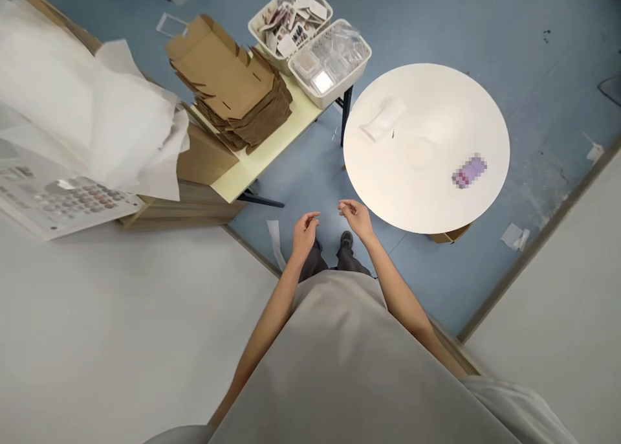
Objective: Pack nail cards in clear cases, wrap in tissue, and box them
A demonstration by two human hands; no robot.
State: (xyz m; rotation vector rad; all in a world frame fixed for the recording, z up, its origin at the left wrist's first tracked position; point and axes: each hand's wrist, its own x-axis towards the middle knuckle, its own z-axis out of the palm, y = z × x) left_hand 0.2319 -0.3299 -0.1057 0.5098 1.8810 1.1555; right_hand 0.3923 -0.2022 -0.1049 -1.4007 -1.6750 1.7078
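Observation:
My left hand hovers in front of my body above the floor, fingers loosely bent and nothing visible in them. Facing it across a small gap, my right hand is likewise loosely curled and holds nothing I can see. The closest thing to the right hand is a round white table, just beyond its knuckles. On that table lie a crumpled clear plastic bag and a blurred-out purple item. Both hands are apart from every surface.
Left of centre, a narrow pale-yellow table bears a stack of flat brown cardboard boxes. White baskets hold small cards and clear plastic packs. White sheets cover a shelf at left. Scraps litter the blue floor.

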